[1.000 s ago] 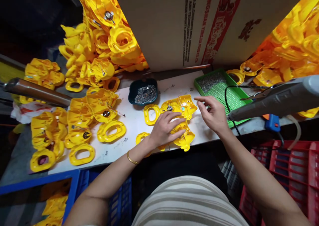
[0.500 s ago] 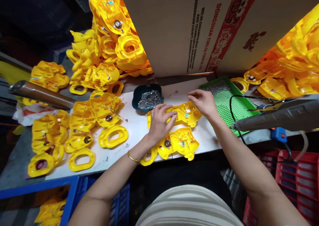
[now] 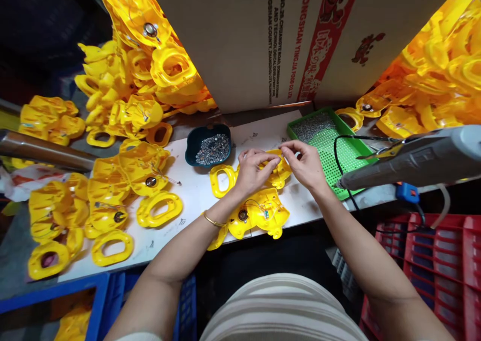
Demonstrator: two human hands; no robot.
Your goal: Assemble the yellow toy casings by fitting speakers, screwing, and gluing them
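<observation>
My left hand (image 3: pixel 254 171) is over the upper yellow plastic shell (image 3: pixel 280 175), its thumb and fingers drawn together in a pinch. Facing it, my right hand (image 3: pixel 306 165) has thumb and forefinger pressed together at the shell's far edge. Whatever either hand pinches is too small to make out. The hands hide much of this shell. Closer to my body lies a second yellow shell (image 3: pixel 259 213), open side up, with a round speaker, thin wires and a small green circuit board. A yellow oval ring (image 3: pixel 223 180) sits left of the upper shell.
A dark bowl of small metal screws (image 3: pixel 191 148) and a green perforated tray (image 3: pixel 334 158) flank the far side. At right is a grey electric screwdriver (image 3: pixel 406 160). Yellow parts (image 3: pixel 108 180) crowd the left. Behind stands a cardboard box (image 3: pixel 240 55).
My left hand has moved right relative to the shell, its fingers drawing together close to my right fingertips. The oval ring now shows more fully. The whole view has shifted a little.
</observation>
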